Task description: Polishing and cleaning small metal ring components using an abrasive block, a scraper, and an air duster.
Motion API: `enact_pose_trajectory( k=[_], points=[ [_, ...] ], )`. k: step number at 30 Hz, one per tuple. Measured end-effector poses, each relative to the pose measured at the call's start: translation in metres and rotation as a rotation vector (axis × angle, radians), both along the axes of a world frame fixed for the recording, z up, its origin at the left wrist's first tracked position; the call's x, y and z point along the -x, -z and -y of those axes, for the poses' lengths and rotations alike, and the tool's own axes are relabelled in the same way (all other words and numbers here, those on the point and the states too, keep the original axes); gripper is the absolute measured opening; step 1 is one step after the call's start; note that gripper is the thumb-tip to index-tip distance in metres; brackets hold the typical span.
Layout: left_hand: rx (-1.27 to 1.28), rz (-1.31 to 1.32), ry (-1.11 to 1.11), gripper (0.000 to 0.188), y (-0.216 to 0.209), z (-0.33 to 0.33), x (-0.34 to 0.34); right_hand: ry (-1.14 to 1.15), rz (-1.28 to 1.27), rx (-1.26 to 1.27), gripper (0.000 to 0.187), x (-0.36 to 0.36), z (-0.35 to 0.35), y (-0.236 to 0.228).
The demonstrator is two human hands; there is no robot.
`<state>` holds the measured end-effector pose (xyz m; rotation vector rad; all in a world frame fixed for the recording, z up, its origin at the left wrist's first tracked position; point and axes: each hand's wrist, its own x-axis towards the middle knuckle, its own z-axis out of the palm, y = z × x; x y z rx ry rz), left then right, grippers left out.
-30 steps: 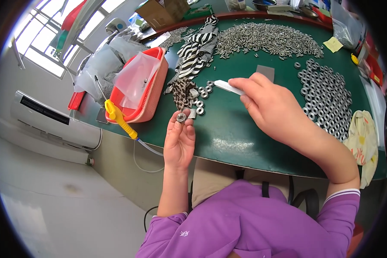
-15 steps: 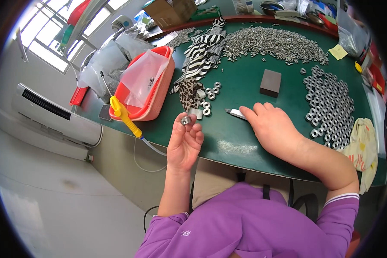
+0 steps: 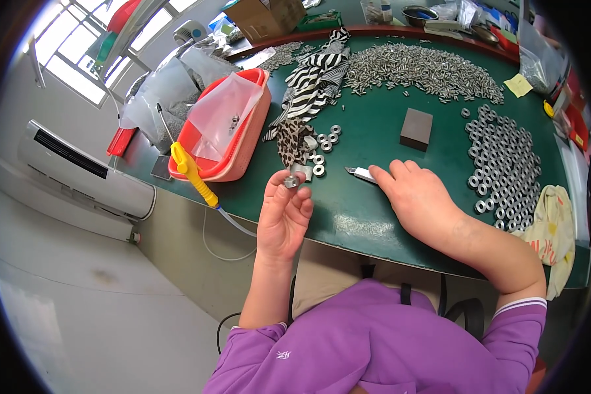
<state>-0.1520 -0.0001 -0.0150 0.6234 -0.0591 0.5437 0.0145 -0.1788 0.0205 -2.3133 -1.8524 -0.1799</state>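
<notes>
Between the thumb and fingers of my left hand (image 3: 284, 217) is a small metal ring (image 3: 291, 181), raised just over the table's near edge. My right hand (image 3: 421, 200) rests on the green table, closed round a utility knife (image 3: 361, 173) whose blade points left. Most of the knife's handle is hidden under that hand. Several loose metal rings (image 3: 318, 159) lie just beyond my left hand, beside a leopard-print cloth (image 3: 293, 141). A brown-grey block (image 3: 415, 129) sits beyond my right hand.
Many metal rings (image 3: 502, 164) cover the right side, near a pale cloth (image 3: 550, 226). Small metal pins (image 3: 420, 71) are heaped at the back beside a zebra-striped cloth (image 3: 315, 79). At left stands a red basket (image 3: 243, 141) with a yellow air gun (image 3: 189, 167) against it.
The ring has been turned in my left fingers, from its hole facing me to more of its side showing. My right hand keeps its hold on the knife.
</notes>
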Motion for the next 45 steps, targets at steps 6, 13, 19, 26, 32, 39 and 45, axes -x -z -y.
enact_pose_trajectory(
  k=[6, 13, 19, 26, 32, 39, 45],
  points=[
    [0.072, -0.035, -0.050, 0.021, -0.002, 0.003, 0.000, -0.010, 0.010, -0.010, 0.050, 0.000, 0.000, 0.001],
    [-0.043, -0.064, -0.111, 0.021, -0.002, 0.007, -0.003, -0.006, 0.024, 0.004, 0.050, 0.001, 0.000, 0.001],
    [-0.183, -0.037, -0.150, 0.024, -0.002, 0.007, -0.001, -0.001, 0.022, 0.020, 0.051, 0.002, 0.000, 0.000],
    [-0.242, -0.044, -0.180, 0.025, -0.003, 0.008, -0.002, -0.026, 0.078, -0.042, 0.046, 0.001, 0.000, 0.003],
    [-0.235, -0.075, -0.210, 0.020, -0.004, 0.008, 0.000, 0.009, 0.045, 0.003, 0.051, 0.002, 0.000, 0.002],
    [0.215, 0.007, -0.072, 0.018, 0.005, -0.013, 0.006, 0.077, 0.162, -0.025, 0.048, -0.006, -0.001, 0.003],
    [0.335, 0.044, -0.015, 0.020, 0.004, -0.017, 0.008, 0.079, 0.130, -0.008, 0.050, -0.006, -0.003, -0.002]
  ],
)
